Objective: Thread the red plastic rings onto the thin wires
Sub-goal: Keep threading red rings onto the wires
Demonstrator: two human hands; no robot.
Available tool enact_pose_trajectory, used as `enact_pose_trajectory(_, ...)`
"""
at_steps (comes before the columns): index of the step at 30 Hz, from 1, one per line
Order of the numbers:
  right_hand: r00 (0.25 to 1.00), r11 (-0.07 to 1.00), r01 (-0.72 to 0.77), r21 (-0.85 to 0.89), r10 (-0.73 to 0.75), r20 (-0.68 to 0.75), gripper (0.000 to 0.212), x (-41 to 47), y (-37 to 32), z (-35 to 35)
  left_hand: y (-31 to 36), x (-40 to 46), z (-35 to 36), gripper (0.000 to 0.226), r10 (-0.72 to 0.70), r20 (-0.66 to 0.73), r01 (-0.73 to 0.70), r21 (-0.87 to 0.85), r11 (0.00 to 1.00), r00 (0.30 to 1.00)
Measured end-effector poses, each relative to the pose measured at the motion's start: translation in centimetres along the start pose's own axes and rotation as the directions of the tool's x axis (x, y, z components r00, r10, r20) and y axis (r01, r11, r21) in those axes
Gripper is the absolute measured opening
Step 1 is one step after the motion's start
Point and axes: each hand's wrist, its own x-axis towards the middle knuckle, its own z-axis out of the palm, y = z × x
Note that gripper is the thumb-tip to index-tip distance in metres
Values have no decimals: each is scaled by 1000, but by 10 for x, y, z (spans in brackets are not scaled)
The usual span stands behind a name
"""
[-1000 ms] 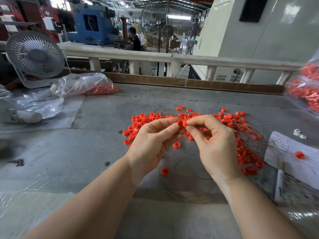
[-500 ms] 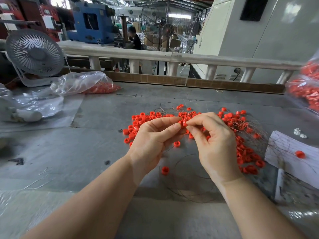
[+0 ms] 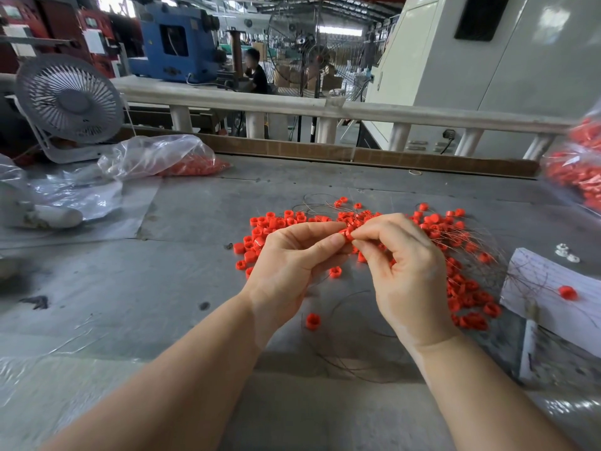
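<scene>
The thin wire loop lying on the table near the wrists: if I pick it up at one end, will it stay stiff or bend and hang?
The thin wire loop lies in loose curves on the table, so it probably flexes and sags, perhaps springing slightly. It looks very fine, so likely very light. Other wires cross in a tangle, so it may snag.

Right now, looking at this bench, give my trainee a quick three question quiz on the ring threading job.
1. True or false: both hands meet at one red ring above the table.
2. Where does the clear bag of rings nearest the desk fan lie? A) far left of the table B) under the right hand C) on the lined paper
3. Fill in: one lone ring sits on the lined ____.

Key: 1 true, the left hand and right hand both pinch it. 2 A. 3 paper.
</scene>
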Motion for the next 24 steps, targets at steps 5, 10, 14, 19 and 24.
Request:
enact_pose_trajectory(5, 1000, 998, 24, -53, -24, 4, 8, -1, -1, -1, 1, 0, 0, 14, -6, 10, 7, -7, 1000, 1000)
enact_pose_trajectory(10, 999, 996, 33, -86, -32, 8, 11, -1, -1, -1, 0, 1, -1, 18, 4, 12, -4, 13, 1000, 1000)
enact_pose_trajectory(14, 1000, 995, 30, -92, -29, 11, 10, -1, 0, 0, -1, 2, -1, 22, 46, -10, -45, 46, 998, 999)
enact_pose_trajectory(19, 999, 993, 54, -109, -53, 12, 10, -2, 0, 0, -1, 1, -1, 14, 59, -5, -58, 62, 996, 998)
enact_pose_trajectory(24, 998, 992, 61, -108, -57, 32, 9, -1, -1, 0, -1, 1, -2, 13, 45, 9, -45, 52, 998, 999)
